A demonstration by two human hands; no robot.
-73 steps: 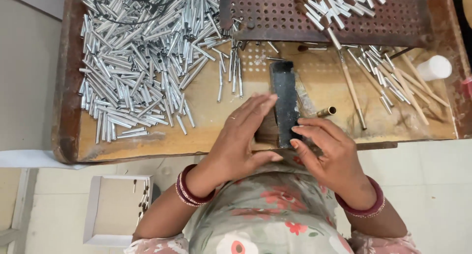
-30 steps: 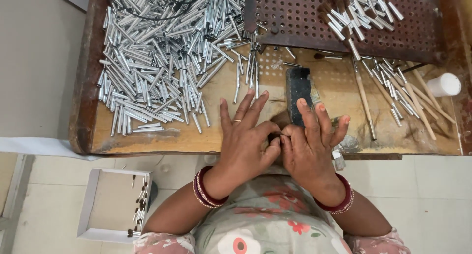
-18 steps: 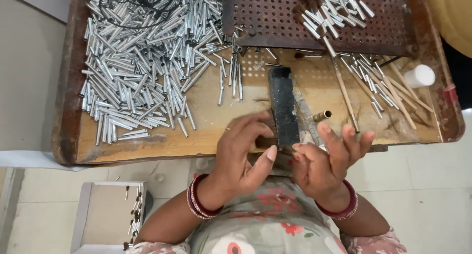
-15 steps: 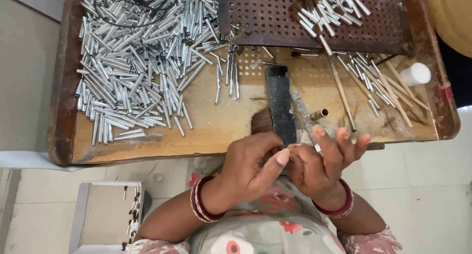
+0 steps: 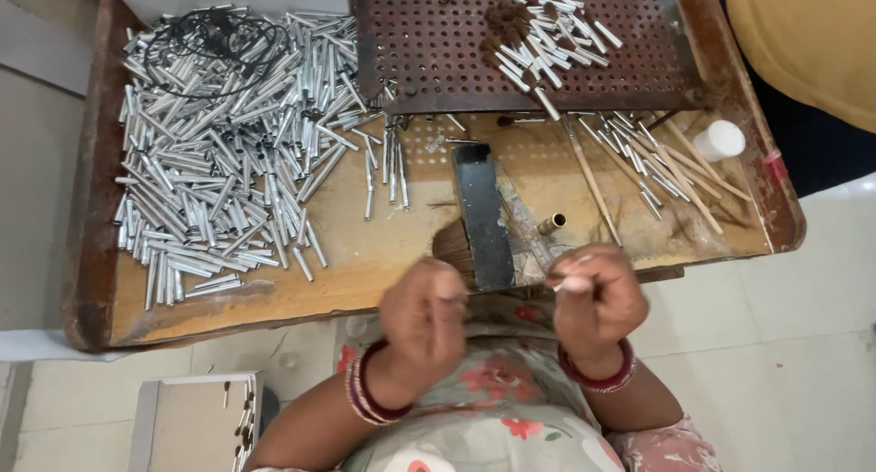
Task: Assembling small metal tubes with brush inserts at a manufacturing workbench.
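Right hand [image 5: 595,294] is curled up near the front edge of the worn wooden work tray [image 5: 365,262], fingers pinched on a small pale metal piece [image 5: 570,282] that pokes out toward the left; it is blurred, so its shape is hard to call. Left hand [image 5: 424,312] is a loose fist just beside it, also blurred, and whether it holds anything cannot be told. Between them, on the tray, stands the dark upright metal block [image 5: 482,216], with a short brass tube [image 5: 552,223] just right of it.

Open board lies left of the block, up to the big heap of silver metal tubes [image 5: 228,143] with a black wire loop [image 5: 214,38] on top. Behind, a brown perforated plate [image 5: 520,43] carries more tubes; thin wooden sticks [image 5: 657,166] and a white round cap [image 5: 719,140] fill the right corner. A yellow cloth [image 5: 812,34] is cut off at the top right. A white box [image 5: 192,422] sits on the floor, partly out of view.

Half a second ago both hands were pressed together at the block; now they have parted and pulled back off the tray.
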